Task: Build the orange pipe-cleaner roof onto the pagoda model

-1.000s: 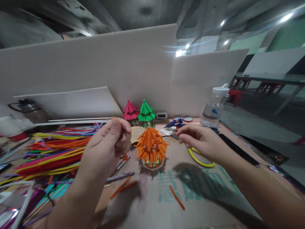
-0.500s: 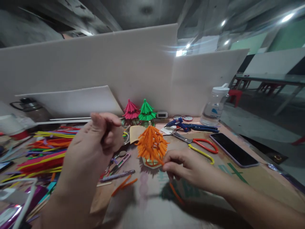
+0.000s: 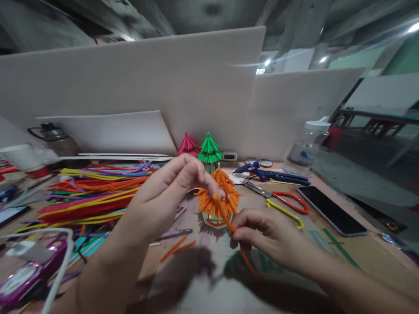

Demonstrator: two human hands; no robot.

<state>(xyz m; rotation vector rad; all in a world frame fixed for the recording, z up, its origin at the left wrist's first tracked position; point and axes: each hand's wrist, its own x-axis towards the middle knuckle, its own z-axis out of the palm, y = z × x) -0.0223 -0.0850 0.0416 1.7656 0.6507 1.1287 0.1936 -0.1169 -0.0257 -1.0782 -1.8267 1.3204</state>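
Left hand [image 3: 176,192] and right hand [image 3: 262,229] at the centre of the frame. The left hand, held farther left half a second earlier, now reaches in front of the orange roofed model [image 3: 233,196], partly covering it; its thumb and fingers are bent at the upper end of an orange strip [image 3: 224,213], though whether they grip it cannot be told. The right hand pinches the strip's lower end, as half a second earlier. One second earlier it covered much of the scissors [image 3: 270,195], now largely exposed at centre right. The model stands upright, mid-frame.
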